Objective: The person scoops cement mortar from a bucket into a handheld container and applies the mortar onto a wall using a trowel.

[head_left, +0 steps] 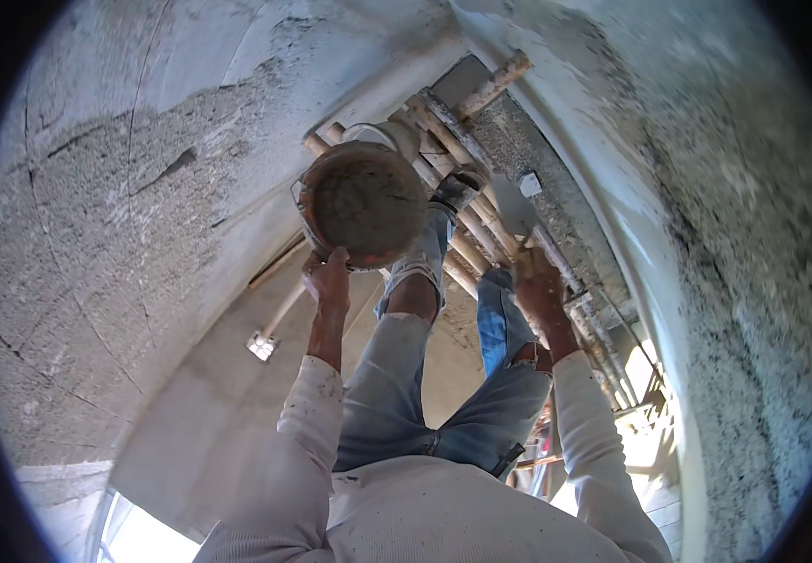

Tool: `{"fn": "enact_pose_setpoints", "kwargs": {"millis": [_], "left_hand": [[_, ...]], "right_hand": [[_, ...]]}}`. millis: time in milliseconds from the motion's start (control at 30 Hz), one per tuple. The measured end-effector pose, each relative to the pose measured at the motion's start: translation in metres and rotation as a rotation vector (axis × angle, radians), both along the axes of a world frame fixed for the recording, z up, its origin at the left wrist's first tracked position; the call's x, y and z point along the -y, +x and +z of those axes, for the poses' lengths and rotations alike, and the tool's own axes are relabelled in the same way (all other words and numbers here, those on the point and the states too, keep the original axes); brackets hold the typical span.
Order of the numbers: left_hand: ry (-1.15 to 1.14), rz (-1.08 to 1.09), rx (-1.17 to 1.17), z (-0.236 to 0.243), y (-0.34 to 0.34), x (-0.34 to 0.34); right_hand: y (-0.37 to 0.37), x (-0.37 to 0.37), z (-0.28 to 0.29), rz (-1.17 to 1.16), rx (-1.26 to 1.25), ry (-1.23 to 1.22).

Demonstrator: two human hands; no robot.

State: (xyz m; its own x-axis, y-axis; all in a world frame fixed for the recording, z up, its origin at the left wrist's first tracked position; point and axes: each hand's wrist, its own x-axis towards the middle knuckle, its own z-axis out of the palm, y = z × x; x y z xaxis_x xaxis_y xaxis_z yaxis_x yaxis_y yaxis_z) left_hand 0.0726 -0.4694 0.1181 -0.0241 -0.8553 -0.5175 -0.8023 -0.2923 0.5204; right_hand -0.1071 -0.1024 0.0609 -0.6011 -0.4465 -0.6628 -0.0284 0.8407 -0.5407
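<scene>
My left hand (329, 279) is closed on the near rim of a round, mortar-crusted pan (308, 202). Grey wet mortar (373, 202) lies inside it. In my right hand (539, 289) is a trowel, its flat grey blade (516, 208) pointing away from me and a little to the left. My fingers wrap the handle and mostly hide it. The blade is apart from the pan, over the poles to its right.
Several wooden poles (485, 235) form a platform under my foot (459, 188). Partly behind the pan stands a pale bucket (404, 139). Rough plastered walls rise at left (171, 216) and right (753, 244). Gaps beside the poles show a lower level.
</scene>
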Motion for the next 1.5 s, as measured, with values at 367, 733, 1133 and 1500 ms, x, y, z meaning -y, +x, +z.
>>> {"fn": "enact_pose_setpoints", "kwargs": {"millis": [367, 733, 1133, 1500], "left_hand": [[-0.096, 0.239, 0.516, -0.11, 0.151, 0.126], [-0.101, 0.196, 0.62, -0.248, 0.207, 0.185], [-0.078, 0.278, 0.573, -0.262, 0.199, 0.19], [-0.013, 0.746, -0.06, -0.147, 0.209, 0.138]], "right_hand": [[0.016, 0.287, -0.136, 1.08, -0.426, -0.274], [0.066, 0.382, -0.226, 0.756, 0.136, -0.253], [0.062, 0.394, -0.221, 0.521, 0.055, -0.093], [0.005, 0.264, -0.018, 0.335, 0.307, -0.147]]}}
